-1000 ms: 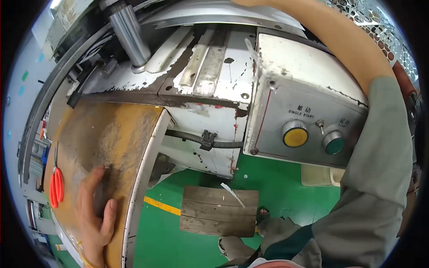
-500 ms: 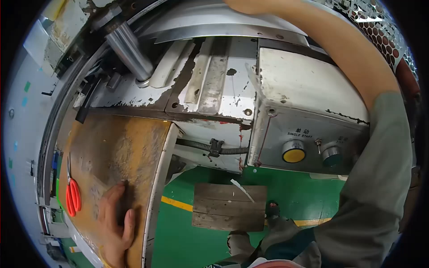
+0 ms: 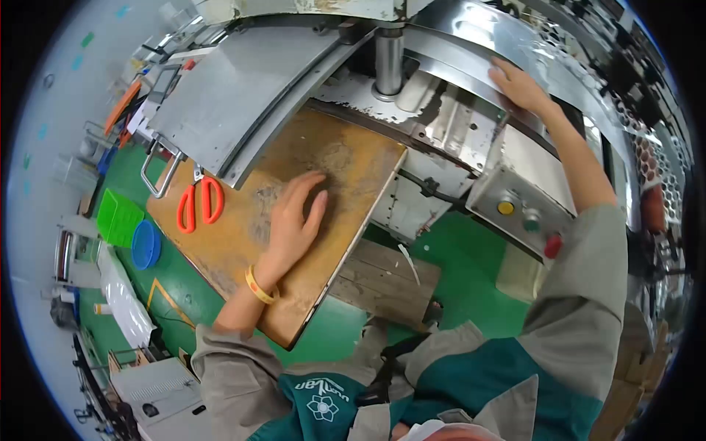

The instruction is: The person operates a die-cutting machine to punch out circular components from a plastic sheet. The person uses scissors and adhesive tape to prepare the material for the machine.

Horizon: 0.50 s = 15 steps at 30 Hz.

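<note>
My left hand (image 3: 293, 220), with a yellow band at the wrist, rests on a worn brown tabletop (image 3: 353, 154). Its fingers are loosely spread and it holds nothing. Scissors with orange-red handles (image 3: 188, 212) lie to the left of it, their blades partly under the edge of a grey metal plate (image 3: 243, 81) that has a handle. At the upper right, my right hand (image 3: 521, 84) lies with its fingers extended on a shiny curved metal surface (image 3: 456, 70) of the machine. Nothing shows in its grasp.
A control box (image 3: 526, 195) with yellow, green and red buttons sits below my right forearm. Near the plate stands a steel column (image 3: 388, 62). On the green floor are a wooden platform (image 3: 386, 279), a green bin (image 3: 119, 219) and a blue basket (image 3: 145, 244).
The camera view has shifted and turned, bringing the metal plate, my whole right hand and the floor items into view. My left hand stays on the tabletop, the right on the machine.
</note>
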### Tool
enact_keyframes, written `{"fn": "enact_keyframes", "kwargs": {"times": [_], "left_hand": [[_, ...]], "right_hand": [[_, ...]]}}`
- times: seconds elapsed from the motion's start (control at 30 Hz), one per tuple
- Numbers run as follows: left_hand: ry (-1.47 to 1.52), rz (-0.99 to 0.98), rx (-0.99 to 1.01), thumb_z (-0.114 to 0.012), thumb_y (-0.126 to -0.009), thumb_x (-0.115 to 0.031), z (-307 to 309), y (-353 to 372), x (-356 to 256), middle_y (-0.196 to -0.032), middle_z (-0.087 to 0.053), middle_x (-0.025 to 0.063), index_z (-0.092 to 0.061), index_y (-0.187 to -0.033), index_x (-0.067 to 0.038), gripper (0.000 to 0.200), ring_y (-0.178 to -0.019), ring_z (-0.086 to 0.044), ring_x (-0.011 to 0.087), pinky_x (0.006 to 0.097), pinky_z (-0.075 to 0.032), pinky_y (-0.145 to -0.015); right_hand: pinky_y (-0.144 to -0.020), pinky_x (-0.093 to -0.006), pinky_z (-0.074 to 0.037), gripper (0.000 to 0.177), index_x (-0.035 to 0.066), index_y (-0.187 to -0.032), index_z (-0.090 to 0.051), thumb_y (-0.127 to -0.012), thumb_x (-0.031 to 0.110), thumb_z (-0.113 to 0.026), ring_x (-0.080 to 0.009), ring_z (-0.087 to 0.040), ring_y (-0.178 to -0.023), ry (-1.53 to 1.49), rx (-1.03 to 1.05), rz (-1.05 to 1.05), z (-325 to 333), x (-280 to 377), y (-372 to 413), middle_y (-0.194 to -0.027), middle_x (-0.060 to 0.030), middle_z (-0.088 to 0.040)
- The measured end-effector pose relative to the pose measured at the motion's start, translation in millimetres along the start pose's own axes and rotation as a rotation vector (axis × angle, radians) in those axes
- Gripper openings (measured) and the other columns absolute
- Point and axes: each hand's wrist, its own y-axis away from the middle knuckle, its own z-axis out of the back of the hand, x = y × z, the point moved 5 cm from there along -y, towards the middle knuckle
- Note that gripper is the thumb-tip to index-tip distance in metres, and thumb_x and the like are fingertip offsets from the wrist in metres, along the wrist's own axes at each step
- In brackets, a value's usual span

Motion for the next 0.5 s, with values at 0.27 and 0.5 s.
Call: {"fn": "enact_keyframes", "kwargs": {"times": [0.27,0.5], "left_hand": [[0.19,-0.084,0.127,-0.054,-0.084,-0.014,-32,-41,-43,-0.1,-0.059,0.0157,-0.057,-0.103,-0.002,0.023,-0.093,-0.055,0.0353,0.0404,-0.045,-0.078],[0.453,0.104,0.2,-0.054,-0.084,-0.018,-70,-56,-44,-0.097,-0.061,0.0177,-0.059,-0.103,0.001,0.027,-0.089,-0.061,0.0291,0.036,-0.047,-0.077]], "right_hand": [[-0.082,-0.0394,-0.046,0.037,0.004,-0.114,-0.056,-0.086,0.028,-0.054,-0.0314,-0.059,-0.094,0.145,-0.073,0.372,-38,145,110,-0.103,-0.0172,-0.061],[-0.071,-0.0345,-0.048,0.045,0.0,-0.107,-0.053,-0.065,0.011,-0.065,-0.0232,-0.059,-0.086,0.485,-0.199,0.355,-78,161,153,-0.084,-0.0121,-0.062]]}}
